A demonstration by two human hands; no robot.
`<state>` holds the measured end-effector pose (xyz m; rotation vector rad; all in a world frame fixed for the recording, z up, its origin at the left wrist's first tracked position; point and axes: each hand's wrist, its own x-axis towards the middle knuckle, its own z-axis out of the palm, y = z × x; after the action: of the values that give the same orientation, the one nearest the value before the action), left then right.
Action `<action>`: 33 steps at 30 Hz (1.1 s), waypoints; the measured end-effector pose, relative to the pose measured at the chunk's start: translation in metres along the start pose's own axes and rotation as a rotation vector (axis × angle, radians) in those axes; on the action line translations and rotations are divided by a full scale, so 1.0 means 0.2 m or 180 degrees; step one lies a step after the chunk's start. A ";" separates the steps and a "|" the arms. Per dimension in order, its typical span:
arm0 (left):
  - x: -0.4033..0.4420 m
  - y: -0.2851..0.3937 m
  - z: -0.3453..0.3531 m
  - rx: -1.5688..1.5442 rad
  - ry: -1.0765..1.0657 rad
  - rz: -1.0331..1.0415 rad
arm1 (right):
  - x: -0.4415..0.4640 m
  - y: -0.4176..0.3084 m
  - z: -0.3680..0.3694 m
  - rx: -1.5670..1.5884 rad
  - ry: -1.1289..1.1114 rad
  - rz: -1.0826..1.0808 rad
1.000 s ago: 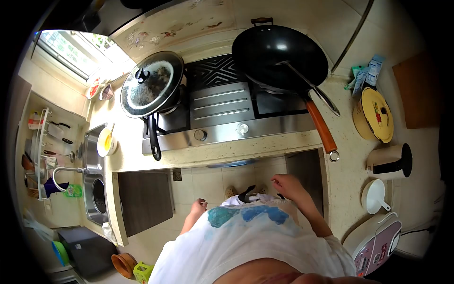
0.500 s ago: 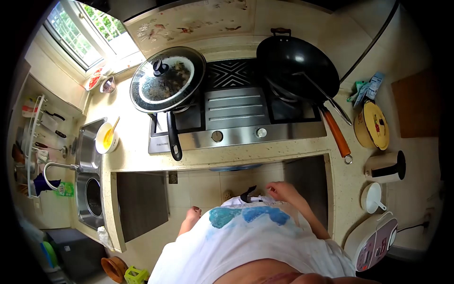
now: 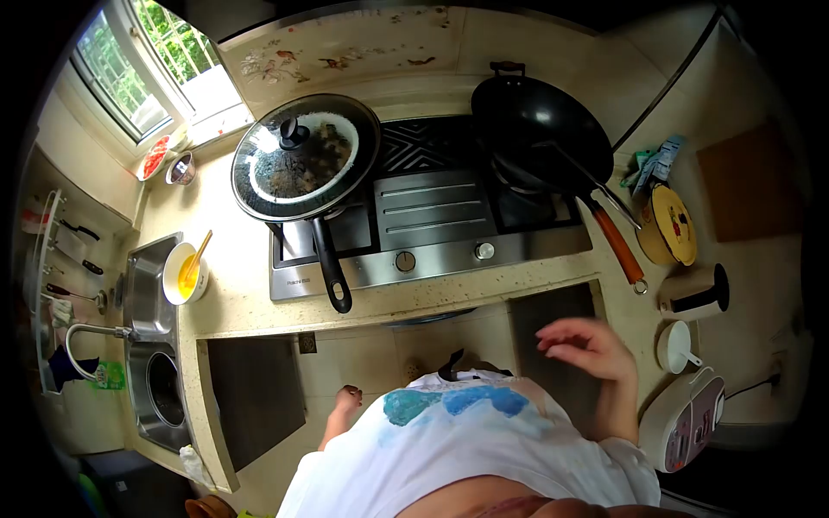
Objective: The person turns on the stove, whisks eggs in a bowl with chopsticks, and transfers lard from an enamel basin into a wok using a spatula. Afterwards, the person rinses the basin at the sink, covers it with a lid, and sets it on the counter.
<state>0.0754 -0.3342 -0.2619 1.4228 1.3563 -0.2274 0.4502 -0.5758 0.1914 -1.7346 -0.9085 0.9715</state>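
Note:
My right hand point(image 3: 591, 347) is raised in front of the counter's right leg, thumb and fingers apart, holding nothing. Low by my left side, my left hand point(image 3: 348, 400) hangs with its fingers curled in and nothing visible in it. Neither hand touches the cookware. On the left burner sits a frying pan point(image 3: 332, 272) under a glass lid point(image 3: 298, 164), with steam droplets and food showing through. A black wok point(image 3: 540, 121) with an orange-brown handle point(image 3: 617, 246) stands on the right burner, and a metal spatula point(image 3: 596, 181) lies in it.
Left of the steel gas stove point(image 3: 432, 259) stands a white bowl point(image 3: 179, 276) with yellow liquid and chopsticks, beside the sink point(image 3: 154, 302). On the right are a yellow lidded pot point(image 3: 672, 226), a white ladle-like scoop point(image 3: 675, 347) and a rice cooker point(image 3: 682, 423).
My right hand has risen and moved right, its fingers spreading. My left hand has shifted slightly down. The view has tilted a little; the cookware stays in place.

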 end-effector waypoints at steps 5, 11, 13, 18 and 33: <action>0.07 -0.14 0.00 -0.0347 0.0151 -0.0175 | 0.00 -0.15 -0.33 -0.0307 0.1295 -0.0433; -0.13 0.06 0.03 -0.0100 0.0464 -0.0148 | 0.26 0.00 -0.73 -0.1659 0.2407 -0.1118; -0.04 -0.09 0.10 0.0003 0.0531 -0.0097 | 0.32 0.04 -0.77 -0.2822 0.2255 -0.0102; -0.07 -0.13 0.19 0.0510 0.0730 0.0093 | 0.45 0.21 -0.90 -0.2724 0.2012 -0.0113; -0.19 -0.07 0.39 0.0405 0.0851 -0.0114 | 0.27 0.21 -1.02 -0.2752 0.2178 -0.0553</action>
<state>0.0907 -0.4199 -0.2702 1.5778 1.6095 -0.1525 0.6628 -0.6137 0.1949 -2.4030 -1.0431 -0.2263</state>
